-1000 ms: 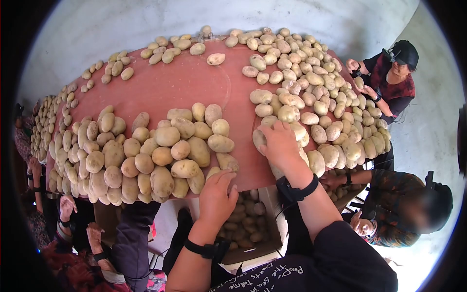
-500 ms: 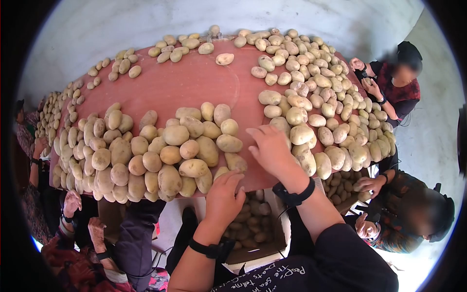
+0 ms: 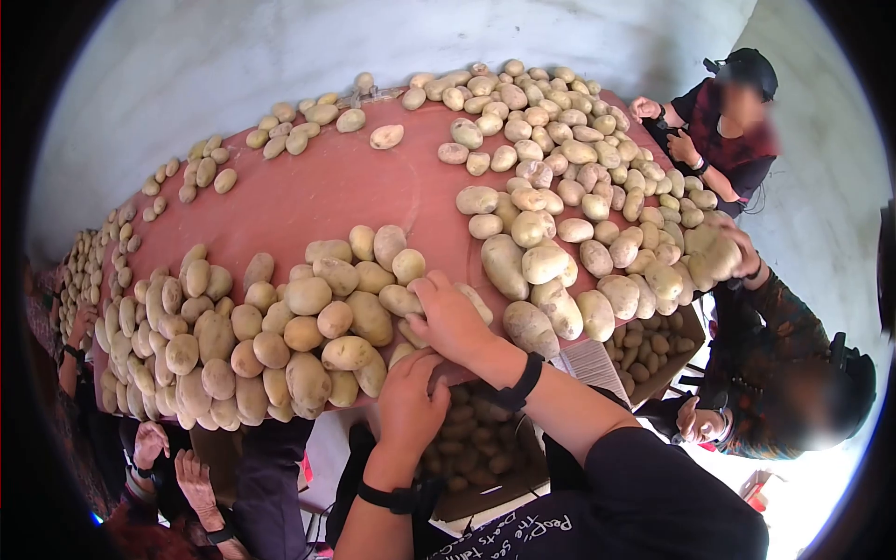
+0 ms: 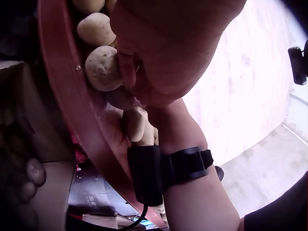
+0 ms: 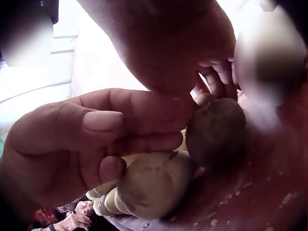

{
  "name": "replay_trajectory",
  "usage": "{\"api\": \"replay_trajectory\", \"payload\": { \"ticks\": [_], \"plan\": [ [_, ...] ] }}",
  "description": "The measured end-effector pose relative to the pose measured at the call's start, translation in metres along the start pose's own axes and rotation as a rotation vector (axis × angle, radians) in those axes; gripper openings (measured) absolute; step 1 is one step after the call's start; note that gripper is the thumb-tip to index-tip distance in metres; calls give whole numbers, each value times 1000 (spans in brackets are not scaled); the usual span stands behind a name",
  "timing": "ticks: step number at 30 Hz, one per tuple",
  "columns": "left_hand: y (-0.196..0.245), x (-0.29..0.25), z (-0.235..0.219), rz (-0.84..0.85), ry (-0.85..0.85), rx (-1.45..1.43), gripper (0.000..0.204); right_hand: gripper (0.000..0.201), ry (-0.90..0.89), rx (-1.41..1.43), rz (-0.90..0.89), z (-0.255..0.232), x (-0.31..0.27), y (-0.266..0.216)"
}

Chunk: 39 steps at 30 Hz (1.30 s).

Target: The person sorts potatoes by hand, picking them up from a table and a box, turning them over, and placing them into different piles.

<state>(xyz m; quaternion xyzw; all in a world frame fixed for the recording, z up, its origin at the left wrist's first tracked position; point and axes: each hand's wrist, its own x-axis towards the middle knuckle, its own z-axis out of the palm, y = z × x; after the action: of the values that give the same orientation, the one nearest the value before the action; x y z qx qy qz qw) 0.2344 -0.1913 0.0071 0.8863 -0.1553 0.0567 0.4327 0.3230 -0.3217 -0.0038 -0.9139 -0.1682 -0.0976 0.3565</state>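
My right hand reaches into the near end of the left potato heap, thumb and forefinger at the end of a potato. In the right wrist view, its bent fingers lie beside a blurred pale potato; I cannot tell whether they close round it. A long potato shows beyond the right hand. My left hand lies at the table's near edge, below the right. In the right wrist view, the left hand's fingers extend against a darker potato, with its thumb apart.
A larger potato heap covers the right of the red table. Below the near edge stand boxes of potatoes. A person stands at far right, another at near right; other people's hands show at lower left.
My right hand has gone from the right heap across the bare strip to the left heap, beside my left hand. The left hand stays at the edge. The near-right person's hand has risen onto the table.
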Motion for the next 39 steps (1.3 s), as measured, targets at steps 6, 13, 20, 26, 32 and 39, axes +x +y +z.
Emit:
{"api": "replay_trajectory", "payload": {
  "ticks": [6,13,20,26,32,39],
  "plan": [
    [-3,-2,3,37,30,36,31,33,77,155,36,-24,5,6],
    [-1,-2,2,14,23,15,30,28,425,48,245,-97,27,32],
    [-1,0,3,19,29,9,30,33,410,-316,155,-104,26,70],
    [-2,0,1,33,37,-3,30,34,340,-434,163,-97,24,69],
    [-3,-4,0,38,34,6,31,42,267,-591,165,-89,22,59],
    [-3,-6,-2,35,14,12,33,44,247,-642,166,-82,23,59]
  ]
}}
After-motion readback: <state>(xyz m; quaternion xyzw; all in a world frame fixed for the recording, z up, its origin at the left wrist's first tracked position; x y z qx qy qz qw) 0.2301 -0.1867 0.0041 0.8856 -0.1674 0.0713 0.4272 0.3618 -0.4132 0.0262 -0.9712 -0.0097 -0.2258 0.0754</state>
